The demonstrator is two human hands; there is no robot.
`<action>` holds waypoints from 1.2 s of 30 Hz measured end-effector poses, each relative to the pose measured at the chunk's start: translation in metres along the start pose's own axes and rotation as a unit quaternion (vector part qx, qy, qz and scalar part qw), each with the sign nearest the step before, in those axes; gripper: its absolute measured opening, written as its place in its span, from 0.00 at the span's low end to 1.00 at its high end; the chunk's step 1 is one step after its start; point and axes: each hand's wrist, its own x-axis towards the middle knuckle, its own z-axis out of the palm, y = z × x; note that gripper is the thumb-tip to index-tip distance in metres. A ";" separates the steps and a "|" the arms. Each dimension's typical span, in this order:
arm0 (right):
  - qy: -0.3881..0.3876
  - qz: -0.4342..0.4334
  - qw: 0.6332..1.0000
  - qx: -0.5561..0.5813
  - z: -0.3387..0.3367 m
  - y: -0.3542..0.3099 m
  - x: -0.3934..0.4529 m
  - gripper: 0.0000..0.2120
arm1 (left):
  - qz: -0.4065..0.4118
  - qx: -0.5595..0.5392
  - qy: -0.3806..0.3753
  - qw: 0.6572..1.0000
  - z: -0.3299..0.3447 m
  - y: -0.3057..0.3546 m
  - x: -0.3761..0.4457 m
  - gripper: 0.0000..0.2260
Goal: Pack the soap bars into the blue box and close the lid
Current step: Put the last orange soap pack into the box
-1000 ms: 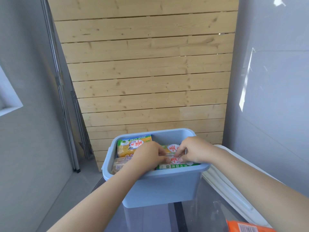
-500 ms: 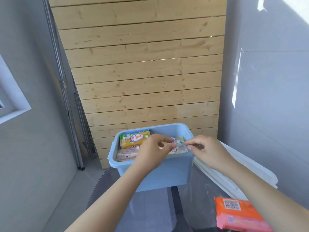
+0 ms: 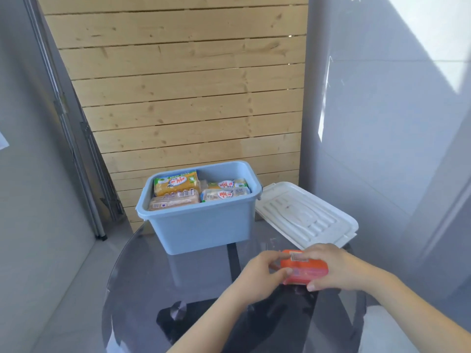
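The blue box (image 3: pixel 201 225) stands open at the far side of the round glass table (image 3: pixel 142 281). Several wrapped soap bars lie inside it: a yellow-green one (image 3: pixel 175 186) at the back left, a tan one (image 3: pixel 173 203) in front of it, and white-green ones (image 3: pixel 224 193) on the right. Its white lid (image 3: pixel 305 217) lies flat to the right of the box. In front of the box, an orange soap bar (image 3: pixel 303 270) is held just above the table. My left hand (image 3: pixel 257 272) grips its left end and my right hand (image 3: pixel 336 268) grips its right end.
A wooden slat panel (image 3: pixel 183 98) leans against the wall behind the table. Grey walls close in on both sides, and metal poles (image 3: pixel 84 159) stand at the left. The table's dark base (image 3: pixel 178 317) shows through the glass.
Both hands have left the box and moved back toward me. They now hold the orange soap bar in front of the box. The camera has tilted down, showing more of the table and lid.
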 end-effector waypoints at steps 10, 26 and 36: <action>0.107 0.002 0.993 0.045 0.011 0.002 0.003 0.23 | 0.026 0.005 -0.024 0.999 0.005 0.001 0.013 0.25; 0.201 -0.180 0.951 0.152 -0.091 -0.105 0.056 0.24 | 0.178 0.123 0.168 0.962 -0.160 0.056 0.003 0.24; 0.155 -0.117 0.975 0.108 -0.075 -0.121 0.151 0.22 | 0.031 0.149 0.131 0.980 -0.196 0.004 0.048 0.19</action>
